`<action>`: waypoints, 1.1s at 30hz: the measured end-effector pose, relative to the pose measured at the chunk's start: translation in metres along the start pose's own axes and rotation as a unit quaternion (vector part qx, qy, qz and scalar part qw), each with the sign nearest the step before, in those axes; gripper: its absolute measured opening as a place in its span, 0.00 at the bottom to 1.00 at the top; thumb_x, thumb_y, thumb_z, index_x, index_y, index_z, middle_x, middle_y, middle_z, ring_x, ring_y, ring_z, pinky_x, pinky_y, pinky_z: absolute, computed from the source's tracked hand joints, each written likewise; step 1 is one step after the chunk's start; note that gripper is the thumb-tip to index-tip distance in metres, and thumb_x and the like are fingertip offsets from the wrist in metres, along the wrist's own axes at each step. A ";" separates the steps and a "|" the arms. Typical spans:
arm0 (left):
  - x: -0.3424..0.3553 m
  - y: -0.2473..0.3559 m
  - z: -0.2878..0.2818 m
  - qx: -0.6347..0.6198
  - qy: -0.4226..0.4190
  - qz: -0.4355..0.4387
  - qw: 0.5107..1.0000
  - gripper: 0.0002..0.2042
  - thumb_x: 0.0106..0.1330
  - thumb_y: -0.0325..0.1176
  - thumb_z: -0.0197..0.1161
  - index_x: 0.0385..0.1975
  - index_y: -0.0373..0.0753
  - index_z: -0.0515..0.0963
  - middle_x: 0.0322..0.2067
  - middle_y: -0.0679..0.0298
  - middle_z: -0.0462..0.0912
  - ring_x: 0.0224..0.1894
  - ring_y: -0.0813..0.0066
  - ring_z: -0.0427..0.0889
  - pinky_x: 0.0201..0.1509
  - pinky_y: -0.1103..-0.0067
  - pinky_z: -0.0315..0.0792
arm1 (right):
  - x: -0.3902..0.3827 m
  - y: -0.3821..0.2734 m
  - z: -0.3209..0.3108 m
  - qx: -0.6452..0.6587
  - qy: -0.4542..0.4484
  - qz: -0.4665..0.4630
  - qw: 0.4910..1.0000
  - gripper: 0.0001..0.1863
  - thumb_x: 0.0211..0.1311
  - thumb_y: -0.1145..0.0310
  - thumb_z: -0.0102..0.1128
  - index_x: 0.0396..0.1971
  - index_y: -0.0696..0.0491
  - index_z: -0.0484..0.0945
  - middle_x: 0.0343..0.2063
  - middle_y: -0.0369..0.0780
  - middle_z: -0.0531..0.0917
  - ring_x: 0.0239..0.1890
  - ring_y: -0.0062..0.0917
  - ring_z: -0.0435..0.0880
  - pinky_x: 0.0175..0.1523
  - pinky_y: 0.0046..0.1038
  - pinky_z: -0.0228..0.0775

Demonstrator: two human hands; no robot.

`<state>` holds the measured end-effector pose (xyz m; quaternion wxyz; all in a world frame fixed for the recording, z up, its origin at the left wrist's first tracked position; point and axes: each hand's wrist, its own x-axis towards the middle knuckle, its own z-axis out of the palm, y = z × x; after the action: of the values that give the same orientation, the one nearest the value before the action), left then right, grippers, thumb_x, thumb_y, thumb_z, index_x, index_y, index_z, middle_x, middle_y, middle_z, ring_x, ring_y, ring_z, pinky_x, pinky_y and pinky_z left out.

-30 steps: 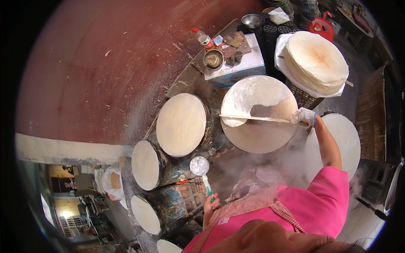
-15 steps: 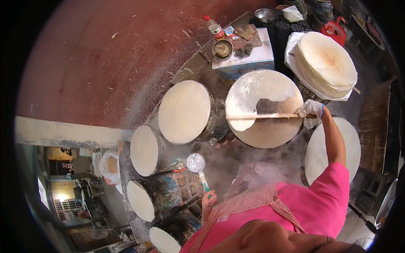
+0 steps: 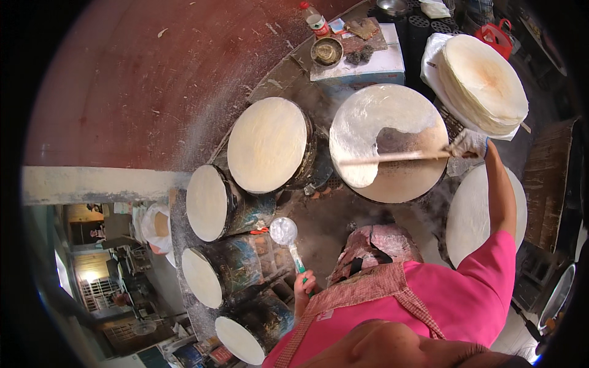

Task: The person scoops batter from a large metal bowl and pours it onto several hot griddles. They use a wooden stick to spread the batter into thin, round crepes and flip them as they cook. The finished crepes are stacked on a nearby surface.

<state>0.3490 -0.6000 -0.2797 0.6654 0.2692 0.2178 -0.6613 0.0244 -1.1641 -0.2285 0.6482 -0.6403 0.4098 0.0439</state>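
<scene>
My right hand point(image 3: 467, 145), in a pale glove, grips a long wooden spreader point(image 3: 402, 156) lying across a round griddle point(image 3: 411, 184). White batter point(image 3: 362, 116) covers the upper and left part of that griddle in a curved band, leaving the lower right bare. My left hand point(image 3: 305, 282), low in the middle, is closed round the green-and-white handle of a metal ladle point(image 3: 283, 231) coated in white. Other griddles with pale round sheets stand left point(image 3: 267, 144) and right point(image 3: 475, 227) of the one under the spreader.
A tall stack of round sheets point(image 3: 481, 86) sits upper right. Behind the griddle is a box point(image 3: 386, 67) with a bottle point(image 3: 316, 21) and bowl point(image 3: 326, 53), beside black briquettes and a red bag point(image 3: 494, 38). A red wall point(image 3: 123, 92) fills the upper left.
The batter band has grown along the top and right of the griddle as my right hand sweeps the spreader. The steam has thinned. The surroundings sit higher in the picture.
</scene>
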 end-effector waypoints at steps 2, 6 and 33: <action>-0.004 -0.002 0.004 -0.006 0.023 0.005 1.000 0.10 0.65 0.36 0.39 0.23 0.42 0.63 0.07 0.72 0.56 0.07 0.79 0.53 0.12 0.84 0.50 | 0.033 0.006 -0.005 -0.014 0.063 -0.060 0.996 0.07 0.41 0.66 0.64 0.24 0.50 0.80 0.14 0.30 0.73 0.13 0.14 0.65 0.16 0.20 0.54; -0.018 -0.003 0.013 0.024 0.034 0.023 0.999 0.10 0.65 0.36 0.40 0.22 0.42 0.62 0.07 0.72 0.56 0.07 0.79 0.52 0.12 0.84 0.50 | 0.090 -0.019 0.014 -0.014 0.077 -0.079 0.994 0.07 0.44 0.67 0.63 0.25 0.50 0.80 0.16 0.31 0.75 0.15 0.14 0.67 0.18 0.19 0.57; -0.086 0.121 -0.024 0.096 -0.124 -0.049 0.986 0.29 0.60 0.25 0.45 0.61 0.59 0.50 0.20 0.64 0.63 0.09 0.84 0.58 0.06 0.90 0.54 | -0.083 0.079 0.413 -0.149 0.575 0.092 0.799 0.12 0.53 0.57 0.55 0.36 0.42 0.80 0.22 0.44 0.80 0.24 0.33 0.80 0.31 0.30 0.71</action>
<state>0.4687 -0.5214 -0.2342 0.6253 0.2369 0.0818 -0.7390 0.1204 -0.7536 -0.3069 0.1831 -0.5961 0.7523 -0.2124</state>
